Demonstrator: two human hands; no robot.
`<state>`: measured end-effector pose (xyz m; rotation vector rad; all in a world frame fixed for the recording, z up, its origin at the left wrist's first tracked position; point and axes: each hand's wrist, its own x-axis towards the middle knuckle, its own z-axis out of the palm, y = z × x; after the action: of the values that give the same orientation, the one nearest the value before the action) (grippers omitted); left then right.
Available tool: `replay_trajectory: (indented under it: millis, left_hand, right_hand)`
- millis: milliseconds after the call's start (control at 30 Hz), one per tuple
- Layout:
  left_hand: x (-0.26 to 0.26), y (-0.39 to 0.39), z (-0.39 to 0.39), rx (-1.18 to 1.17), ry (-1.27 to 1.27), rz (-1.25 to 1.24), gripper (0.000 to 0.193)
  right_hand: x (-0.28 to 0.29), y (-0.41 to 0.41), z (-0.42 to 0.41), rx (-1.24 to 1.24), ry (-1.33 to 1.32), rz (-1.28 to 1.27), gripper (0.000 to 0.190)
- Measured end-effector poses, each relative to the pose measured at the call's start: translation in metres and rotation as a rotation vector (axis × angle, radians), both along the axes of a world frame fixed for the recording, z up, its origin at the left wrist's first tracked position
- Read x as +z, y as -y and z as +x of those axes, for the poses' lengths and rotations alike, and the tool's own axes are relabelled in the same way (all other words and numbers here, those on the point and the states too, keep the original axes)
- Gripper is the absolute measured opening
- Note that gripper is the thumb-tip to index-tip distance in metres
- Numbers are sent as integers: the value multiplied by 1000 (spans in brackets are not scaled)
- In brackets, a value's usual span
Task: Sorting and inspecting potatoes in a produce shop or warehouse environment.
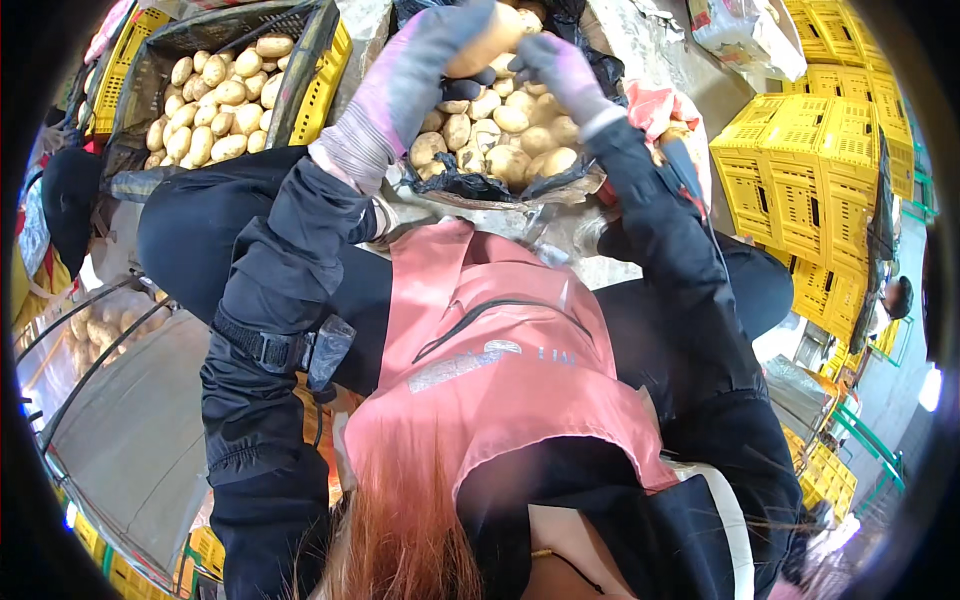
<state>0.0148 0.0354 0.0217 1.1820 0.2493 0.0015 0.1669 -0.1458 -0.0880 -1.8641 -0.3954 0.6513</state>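
Note:
Near the top of the head view, my left hand [420, 71], in a grey and pink work glove, grips a large brown potato [491, 43]. My right hand [559, 71], gloved the same way, hovers over the right side of a potato pile [517, 124], fingers bent. Whether its fingers hold anything is hidden. The pile sits before me in a container lined with black plastic [439, 169]. Several of its potatoes are pale yellow, and some show darker patches.
A yellow crate [322, 82] with dark lining, at upper left, holds many potatoes [217, 97]. Beside the pile on the right lies a pink-red plastic bag [660, 109]. Yellow crates [802, 165] are stacked farther right. A person [896, 296] is at the far right edge.

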Motion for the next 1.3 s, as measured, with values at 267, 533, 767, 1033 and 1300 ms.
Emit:
replay_trajectory:
  millis: [267,533,767,1033,1300]
  left_hand:
    - [-35,-23,3,77,240,661,44]
    - [-50,-21,31,-21,202,295,36]
    - [-44,-21,12,-70,143,283,32]
    - [-23,53,-8,-378,51,547,71]
    - [-25,66,-12,-337,-130,120,60]
  right_hand:
    - [-126,-3,-29,539,526,-1060,35]
    - [-134,6,-14,382,441,-1085,58]
    - [-33,28,-40,421,113,310,36]
    - [63,89,-77,363,619,-1,59]
    - [121,79,-112,-105,-92,62,50]
